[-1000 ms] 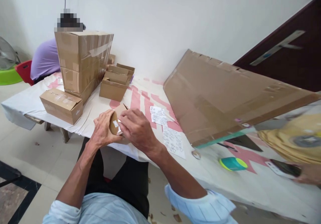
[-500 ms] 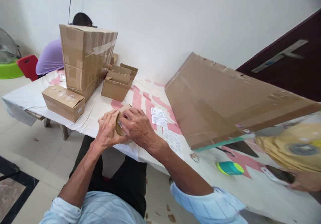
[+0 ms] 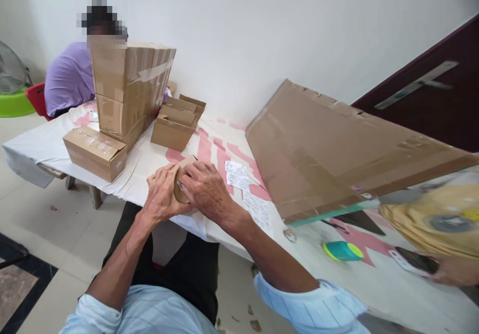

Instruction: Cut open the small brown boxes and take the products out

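Observation:
At the table's front edge, a small cardboard box (image 3: 181, 188) is held end-on towards me. My left hand (image 3: 161, 189) is closed round its left side, fingers over the top and thumb low on the near end. My right hand (image 3: 205, 187) has its fingers bent together at the box's right upper edge. By its thumb and fingertips a small shiny, pale piece (image 3: 180, 184) shows against the end face. What it is, and whether the fingers grip it, is mostly hidden.
A closed cardboard carton (image 3: 93, 152) and a tall taped stack (image 3: 123, 84) stand left, with open boxes (image 3: 174, 132) behind. A large cardboard sheet (image 3: 337, 149) leans right. Written papers (image 3: 237, 174), a tape roll (image 3: 290, 235) and a teal cup (image 3: 344, 250) lie nearby. Another person's hand (image 3: 454, 269) holds a phone.
Both my hands and the small box stay almost in place. Behind the stack, the person in purple has risen a little and shifted left.

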Available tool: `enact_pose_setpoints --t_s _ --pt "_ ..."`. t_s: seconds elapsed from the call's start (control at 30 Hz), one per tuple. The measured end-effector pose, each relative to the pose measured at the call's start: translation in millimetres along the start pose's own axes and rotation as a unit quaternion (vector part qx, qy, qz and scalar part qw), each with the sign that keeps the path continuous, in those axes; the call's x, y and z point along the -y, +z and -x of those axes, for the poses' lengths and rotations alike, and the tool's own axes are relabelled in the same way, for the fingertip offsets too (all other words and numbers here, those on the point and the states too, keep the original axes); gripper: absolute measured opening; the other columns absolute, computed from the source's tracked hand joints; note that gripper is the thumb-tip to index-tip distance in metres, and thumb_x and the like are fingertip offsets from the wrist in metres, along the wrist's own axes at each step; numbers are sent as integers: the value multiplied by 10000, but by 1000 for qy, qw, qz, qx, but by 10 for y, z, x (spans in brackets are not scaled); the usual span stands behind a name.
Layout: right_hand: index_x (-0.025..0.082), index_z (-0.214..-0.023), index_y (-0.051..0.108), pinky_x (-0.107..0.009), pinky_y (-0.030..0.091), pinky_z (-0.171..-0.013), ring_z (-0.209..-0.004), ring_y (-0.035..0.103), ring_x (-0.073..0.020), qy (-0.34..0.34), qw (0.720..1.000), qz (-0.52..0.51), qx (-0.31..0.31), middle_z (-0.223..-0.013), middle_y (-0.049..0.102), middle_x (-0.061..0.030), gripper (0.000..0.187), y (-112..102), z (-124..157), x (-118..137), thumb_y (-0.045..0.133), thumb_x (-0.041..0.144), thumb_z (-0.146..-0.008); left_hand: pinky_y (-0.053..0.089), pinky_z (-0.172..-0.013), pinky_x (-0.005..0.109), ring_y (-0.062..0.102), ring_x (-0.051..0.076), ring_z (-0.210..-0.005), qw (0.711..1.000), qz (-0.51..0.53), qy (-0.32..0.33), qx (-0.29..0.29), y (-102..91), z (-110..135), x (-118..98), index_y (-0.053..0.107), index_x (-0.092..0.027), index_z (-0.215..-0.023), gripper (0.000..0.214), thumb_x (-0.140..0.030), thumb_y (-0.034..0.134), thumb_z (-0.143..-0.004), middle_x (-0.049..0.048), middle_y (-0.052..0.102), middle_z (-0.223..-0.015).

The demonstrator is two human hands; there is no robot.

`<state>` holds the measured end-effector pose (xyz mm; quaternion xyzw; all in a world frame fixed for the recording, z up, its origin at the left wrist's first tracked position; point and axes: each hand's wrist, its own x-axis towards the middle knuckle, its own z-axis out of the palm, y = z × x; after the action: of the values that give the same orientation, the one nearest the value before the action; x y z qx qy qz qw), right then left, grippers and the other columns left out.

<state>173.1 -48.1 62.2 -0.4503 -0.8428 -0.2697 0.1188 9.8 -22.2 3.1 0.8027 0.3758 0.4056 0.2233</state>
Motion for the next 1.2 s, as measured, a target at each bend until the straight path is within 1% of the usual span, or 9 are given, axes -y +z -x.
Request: enact_pose_setpoints --t_s 0.17,0.3,0.6,0.73,0.87,1.07,1.2 --pt "179 -969 759 -440 391 -924 -986 551 -282 2 1000 2 0 -970 705 -101 193 -13 -1 10 603 65 -964 350 -1205 615 472 450 -1513 1000 -4 6 -7 27 9 4 461 -191 -1585 983 -497 862 -741 249 522 -1617" --pt "178 -1024 761 -443 387 -926 -1003 554 -288 15 1000 -12 9 -998 714 -108 212 -7 -3 7 589 65 -973 344 -1212 614 470 445 -1519 1000 -6 6 -4 22 6 -8 460 -192 -1590 991 -497 865 -739 246 527 -1615" --pt "193 -994 762 -428 394 -947 -996 541 -285 23 1000 -7 -9 -968 697 -98 210 8 13 6 599 61 -976 351 -1206 604 481 442 -1512 1000 -8 7 -3 18 -6 -39 466 -201 -1582 966 -464 860 -739 241 545 -1604" --pt "191 -973 759 -427 389 -914 -969 545 -279 23 1000 -18 0 -956 709 -97 195 -1 15 -4 604 72 -980 346 -1213 616 479 440 -1516 1000 -7 8 -6 30 2 -40 463 -181 -1584 963 -480 848 -753 249 536 -1606" --pt "192 -989 758 -425 384 -902 -967 547 -274 25 999 -33 8 -959 713 -94 204 -10 17 -21 588 80 -991 348 -1214 625 473 442 -1518 1000 -7 7 -6 23 2 -56 461 -206 -1590 981 -490 860 -739 231 534 -1609" --pt "166 -991 750 -396 387 -889 -991 535 -268 31 999 -39 2 -987 684 -107 159 -35 51 -77 598 128 -1018 366 -1199 608 482 438 -1507 1000 -17 -3 -3 20 -11 -96 485 -192 -1557 957 -512 863 -737 240 541 -1604" --pt "187 -930 763 -400 391 -872 -973 528 -267 30 999 -26 12 -939 672 -96 209 -47 65 -80 588 104 -1009 359 -1206 614 482 435 -1506 1000 -17 -2 6 15 -13 -119 480 -188 -1557 968 -512 865 -730 241 540 -1605"
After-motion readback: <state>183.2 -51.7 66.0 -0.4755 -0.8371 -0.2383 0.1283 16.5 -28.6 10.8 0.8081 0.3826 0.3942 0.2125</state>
